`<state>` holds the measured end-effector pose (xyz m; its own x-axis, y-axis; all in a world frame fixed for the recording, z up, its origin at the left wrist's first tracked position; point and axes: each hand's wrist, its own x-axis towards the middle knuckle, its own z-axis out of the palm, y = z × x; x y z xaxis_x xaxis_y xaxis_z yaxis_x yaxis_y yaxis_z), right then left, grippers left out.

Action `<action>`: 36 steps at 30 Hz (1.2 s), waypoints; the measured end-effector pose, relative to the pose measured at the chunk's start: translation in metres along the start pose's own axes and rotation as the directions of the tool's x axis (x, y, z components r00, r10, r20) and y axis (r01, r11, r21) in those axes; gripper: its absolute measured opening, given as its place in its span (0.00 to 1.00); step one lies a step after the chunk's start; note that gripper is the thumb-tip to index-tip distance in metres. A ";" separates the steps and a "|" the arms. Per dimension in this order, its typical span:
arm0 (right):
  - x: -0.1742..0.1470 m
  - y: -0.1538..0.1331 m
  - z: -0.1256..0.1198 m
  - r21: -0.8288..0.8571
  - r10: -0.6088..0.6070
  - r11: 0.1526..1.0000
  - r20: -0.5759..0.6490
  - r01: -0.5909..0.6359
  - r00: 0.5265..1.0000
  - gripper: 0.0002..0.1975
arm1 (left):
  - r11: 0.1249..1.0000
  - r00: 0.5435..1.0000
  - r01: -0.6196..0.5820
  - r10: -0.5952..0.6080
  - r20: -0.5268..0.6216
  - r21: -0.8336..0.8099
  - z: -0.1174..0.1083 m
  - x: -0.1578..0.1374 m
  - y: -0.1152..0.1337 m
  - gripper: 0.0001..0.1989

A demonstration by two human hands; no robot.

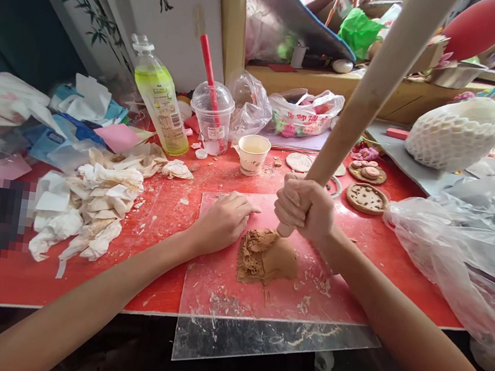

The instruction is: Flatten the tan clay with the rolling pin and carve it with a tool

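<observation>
A lump of brown clay (281,257) lies on a clear plastic board (224,295), crumbly on its left side and smoother on its right. My right hand (306,208) is wrapped round the lower part of a long wooden rod (376,74), which looks like a rolling pin. The rod stands tilted, leaning up to the right, with its lower end at the clay's upper edge; whether it touches the clay I cannot tell. To the left of the clay, my left hand (223,222) rests palm down on the board, its fingers stretched out and holding nothing.
Crumpled used tissues (95,196) are heaped at left. Behind the board stand a paper cup (253,154), a plastic cup with a red straw (212,123) and a green drink bottle (162,101). Round clay pieces (367,198) and a plastic bag (459,238) lie at right. The board overhangs the table's front edge.
</observation>
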<state>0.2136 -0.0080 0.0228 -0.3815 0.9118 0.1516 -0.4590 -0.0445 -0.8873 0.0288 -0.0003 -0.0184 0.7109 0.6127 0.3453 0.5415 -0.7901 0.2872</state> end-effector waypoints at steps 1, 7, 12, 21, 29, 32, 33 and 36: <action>0.000 0.004 -0.001 -0.013 0.007 1.000 0.036 -0.006 0.999 0.17 | 1.000 1.000 -0.005 0.005 -0.007 0.004 0.000 0.000 0.000 0.12; 0.007 0.021 -0.003 -0.069 0.106 0.993 0.172 -0.096 0.979 0.18 | 0.999 0.999 -0.031 0.031 -0.016 0.033 0.001 0.003 0.000 0.11; -0.004 0.019 0.002 -0.120 -0.061 0.991 0.003 0.061 0.998 0.15 | 1.000 1.000 -0.019 0.019 -0.016 0.017 0.000 0.001 0.000 0.11; -0.005 0.016 0.012 -0.108 -0.075 0.992 -0.045 0.070 0.996 0.14 | 1.000 1.000 -0.019 0.019 -0.024 0.007 0.000 0.000 0.002 0.11; 0.001 -0.001 0.026 0.012 -0.083 0.996 -0.097 0.085 0.992 0.14 | 1.000 1.000 -0.006 0.006 0.004 -0.022 -0.002 0.002 0.003 0.11; 0.004 -0.003 0.032 0.004 -0.115 0.993 -0.049 0.116 0.992 0.14 | 0.999 0.999 0.010 -0.007 -0.047 0.050 0.002 0.002 -0.001 0.11; 0.006 0.002 0.033 -0.022 -0.104 0.994 -0.030 0.103 0.994 0.14 | 0.997 0.998 0.018 -0.014 -0.067 0.070 0.004 0.002 -0.002 0.11; 0.012 0.023 0.036 -0.085 -0.006 0.996 -0.020 0.004 1.000 0.14 | 0.994 0.991 0.076 -0.067 -0.116 0.082 0.007 0.002 -0.007 0.11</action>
<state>0.1701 -0.0131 0.0201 -0.3631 0.9199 0.1483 -0.3905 -0.0057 -0.9206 0.0294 0.0059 -0.0257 0.6162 0.6618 0.4271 0.6291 -0.7398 0.2387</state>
